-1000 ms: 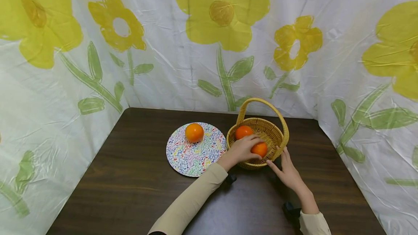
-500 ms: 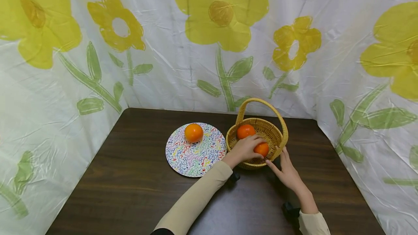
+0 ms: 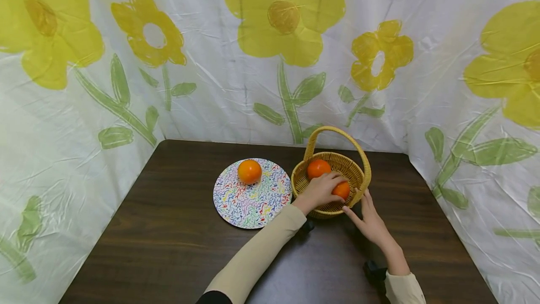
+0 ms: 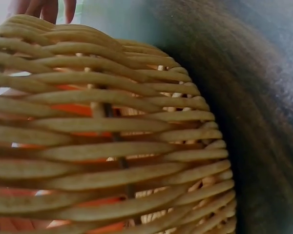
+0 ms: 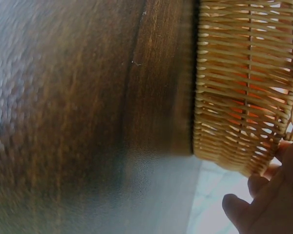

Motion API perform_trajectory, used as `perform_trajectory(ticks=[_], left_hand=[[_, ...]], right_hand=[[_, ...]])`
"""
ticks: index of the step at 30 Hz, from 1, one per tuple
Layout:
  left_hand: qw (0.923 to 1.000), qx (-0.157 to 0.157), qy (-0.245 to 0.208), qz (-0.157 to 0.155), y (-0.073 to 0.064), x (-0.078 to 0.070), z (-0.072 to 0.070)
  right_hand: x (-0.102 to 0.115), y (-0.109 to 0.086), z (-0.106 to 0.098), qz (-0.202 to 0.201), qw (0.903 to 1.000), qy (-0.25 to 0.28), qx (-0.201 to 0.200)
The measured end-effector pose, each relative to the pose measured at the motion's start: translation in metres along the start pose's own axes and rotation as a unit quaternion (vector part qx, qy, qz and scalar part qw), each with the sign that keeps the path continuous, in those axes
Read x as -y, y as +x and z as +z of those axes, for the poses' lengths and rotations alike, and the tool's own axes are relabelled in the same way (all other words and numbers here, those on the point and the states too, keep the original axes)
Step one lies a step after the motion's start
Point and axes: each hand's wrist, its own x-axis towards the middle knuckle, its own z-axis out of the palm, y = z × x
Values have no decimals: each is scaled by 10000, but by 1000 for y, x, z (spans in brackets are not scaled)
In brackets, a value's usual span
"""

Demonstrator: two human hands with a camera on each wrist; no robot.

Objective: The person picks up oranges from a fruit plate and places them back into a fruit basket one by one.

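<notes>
A yellow wicker basket [image 3: 337,163] with an arched handle stands toward the back right of the table. Inside it lie two oranges. My left hand [image 3: 322,190] reaches over the near rim, its fingers curled over the nearer orange [image 3: 341,190]; the other orange [image 3: 318,168] sits behind that hand. At the right side, my right hand [image 3: 373,224] holds the basket near the handle's base, thumb spread from the fingers. In the left wrist view the woven wall [image 4: 112,146] hides most of the fruit. The right wrist view shows several fingers [image 5: 256,185] at the rim.
Left of the basket, close by it, is a round plate [image 3: 249,208] with a colourful squiggle pattern. One orange [image 3: 250,171] rests on its far part. A dark wooden table [image 3: 168,219] lies beneath, with a flower-printed white curtain [image 3: 219,97] behind.
The left hand has moved slightly to the right inside the basket, with the orange under its fingers. The other orange in the basket has also shifted a little right. The right hand keeps its place.
</notes>
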Motion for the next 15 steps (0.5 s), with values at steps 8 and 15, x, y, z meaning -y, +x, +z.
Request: perform_trajectory(ticks=[8, 15], left_hand=[[9995, 91, 309, 36, -1, -2, 2], [9989, -6, 462, 117, -4, -3, -1]], right_hand=[[1, -1, 0, -10, 10000, 25, 10], [0, 0, 0, 1, 10000, 6, 29]])
